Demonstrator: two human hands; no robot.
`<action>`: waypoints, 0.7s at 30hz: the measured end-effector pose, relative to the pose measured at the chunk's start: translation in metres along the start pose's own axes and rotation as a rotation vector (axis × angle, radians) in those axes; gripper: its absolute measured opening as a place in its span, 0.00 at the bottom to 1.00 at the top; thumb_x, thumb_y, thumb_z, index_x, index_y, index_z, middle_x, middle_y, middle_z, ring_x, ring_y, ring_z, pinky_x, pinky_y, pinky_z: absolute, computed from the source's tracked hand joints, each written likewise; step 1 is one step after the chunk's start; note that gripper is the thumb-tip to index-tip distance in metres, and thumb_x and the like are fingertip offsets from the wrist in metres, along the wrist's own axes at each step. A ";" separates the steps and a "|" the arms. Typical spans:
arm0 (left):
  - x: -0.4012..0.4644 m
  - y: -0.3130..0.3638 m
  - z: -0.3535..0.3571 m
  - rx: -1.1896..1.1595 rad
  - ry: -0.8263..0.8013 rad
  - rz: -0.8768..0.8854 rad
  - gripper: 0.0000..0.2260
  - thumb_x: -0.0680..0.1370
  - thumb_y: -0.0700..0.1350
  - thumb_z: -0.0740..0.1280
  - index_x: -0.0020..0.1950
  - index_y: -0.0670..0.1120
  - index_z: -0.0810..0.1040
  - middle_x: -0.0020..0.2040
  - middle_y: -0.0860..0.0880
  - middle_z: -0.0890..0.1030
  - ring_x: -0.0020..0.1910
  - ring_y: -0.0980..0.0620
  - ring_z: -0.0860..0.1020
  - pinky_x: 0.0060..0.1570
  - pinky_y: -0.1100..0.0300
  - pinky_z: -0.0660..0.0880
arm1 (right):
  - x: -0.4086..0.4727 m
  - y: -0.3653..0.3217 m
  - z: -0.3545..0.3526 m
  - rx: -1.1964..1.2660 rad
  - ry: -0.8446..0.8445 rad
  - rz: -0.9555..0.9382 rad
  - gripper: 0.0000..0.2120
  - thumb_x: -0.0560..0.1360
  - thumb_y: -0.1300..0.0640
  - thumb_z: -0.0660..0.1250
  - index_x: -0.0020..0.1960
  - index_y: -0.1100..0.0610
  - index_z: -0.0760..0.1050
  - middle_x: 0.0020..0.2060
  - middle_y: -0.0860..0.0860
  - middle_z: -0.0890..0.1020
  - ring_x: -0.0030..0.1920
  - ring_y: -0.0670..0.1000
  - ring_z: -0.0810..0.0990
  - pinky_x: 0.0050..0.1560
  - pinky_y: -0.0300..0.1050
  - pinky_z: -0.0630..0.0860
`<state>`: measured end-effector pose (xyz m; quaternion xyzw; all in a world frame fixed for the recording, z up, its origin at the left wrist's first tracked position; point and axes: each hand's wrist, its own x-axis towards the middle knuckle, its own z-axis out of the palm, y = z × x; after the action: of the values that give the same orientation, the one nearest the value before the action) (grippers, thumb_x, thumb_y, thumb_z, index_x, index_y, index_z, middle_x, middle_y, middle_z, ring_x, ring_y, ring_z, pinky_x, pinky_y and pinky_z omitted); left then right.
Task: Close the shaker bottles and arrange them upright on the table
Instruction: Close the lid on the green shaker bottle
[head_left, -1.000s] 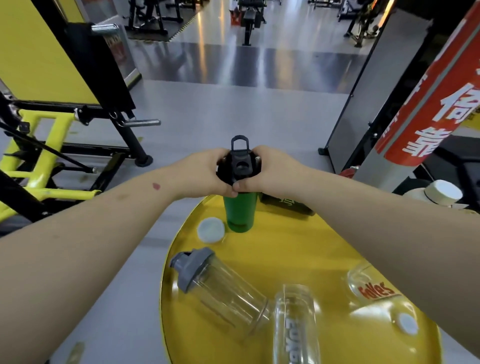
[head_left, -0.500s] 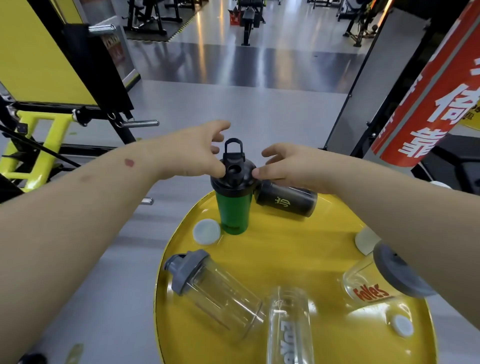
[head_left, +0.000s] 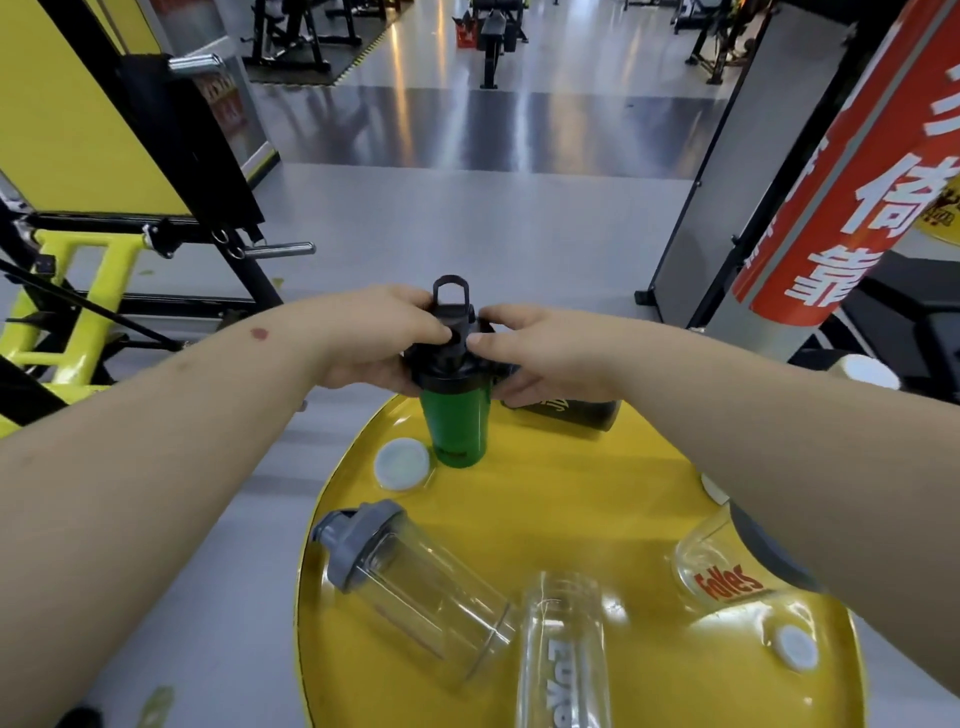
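Gym floor surrounds a round yellow table (head_left: 597, 499). On it, a green shaker bottle (head_left: 457, 426) stands upright, black lid (head_left: 451, 353) topmost. Left hand (head_left: 374, 343) and right hand (head_left: 540, 353) both clasp that lid.

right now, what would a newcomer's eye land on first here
Both hands, left hand and right hand, grip the black lid of an upright green shaker bottle at the far edge of the round yellow table. Nearer, a clear shaker with a grey lid lies on its side.
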<state>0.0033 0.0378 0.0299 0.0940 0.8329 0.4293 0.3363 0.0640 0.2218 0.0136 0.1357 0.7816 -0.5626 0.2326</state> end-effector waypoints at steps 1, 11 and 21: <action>0.000 0.000 0.002 -0.044 0.000 0.016 0.13 0.82 0.40 0.64 0.65 0.48 0.78 0.62 0.43 0.83 0.53 0.41 0.85 0.53 0.45 0.83 | 0.001 -0.001 0.003 0.058 -0.011 -0.010 0.27 0.82 0.51 0.66 0.78 0.50 0.63 0.71 0.56 0.75 0.59 0.62 0.83 0.65 0.56 0.79; 0.010 0.029 0.055 -0.136 -0.140 0.082 0.13 0.82 0.40 0.66 0.66 0.45 0.77 0.63 0.42 0.82 0.58 0.41 0.84 0.59 0.41 0.81 | -0.036 0.008 -0.039 0.103 0.111 0.120 0.13 0.82 0.55 0.66 0.65 0.58 0.73 0.60 0.58 0.78 0.54 0.64 0.85 0.56 0.58 0.83; 0.012 0.035 0.076 -0.151 -0.215 0.058 0.15 0.82 0.45 0.68 0.68 0.47 0.74 0.63 0.44 0.82 0.53 0.42 0.85 0.59 0.42 0.81 | -0.049 0.016 -0.062 0.022 0.099 0.255 0.15 0.81 0.54 0.64 0.66 0.55 0.72 0.60 0.58 0.77 0.50 0.65 0.86 0.56 0.58 0.84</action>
<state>0.0387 0.1143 0.0203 0.1377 0.7543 0.4878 0.4172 0.1004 0.2880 0.0423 0.2640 0.7624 -0.5296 0.2619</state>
